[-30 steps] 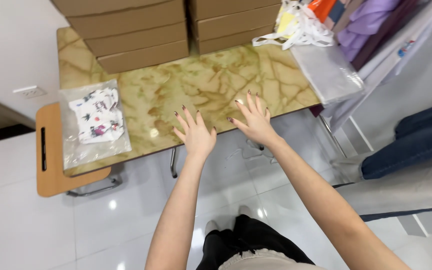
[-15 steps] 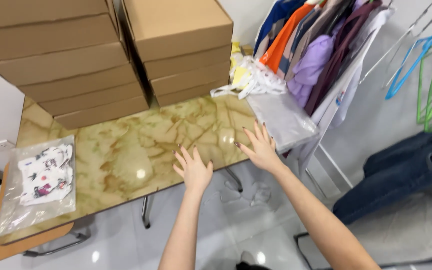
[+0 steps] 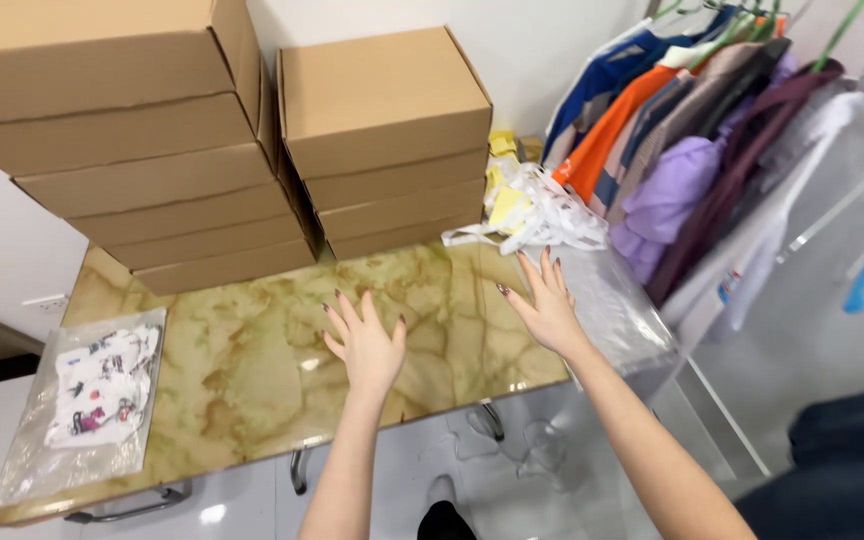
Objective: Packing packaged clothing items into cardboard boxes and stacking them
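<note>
Both our hands are spread open and empty over the marbled table (image 3: 252, 340), the right hand (image 3: 549, 310) touching the near left edge of the stack of clear bags (image 3: 617, 310), its long axis running near-to-far, the left hand (image 3: 367, 345) farther away

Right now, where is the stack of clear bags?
The clear bags lie at the table's right end, partly over its edge, just past the right hand and below the white tangle.
</note>
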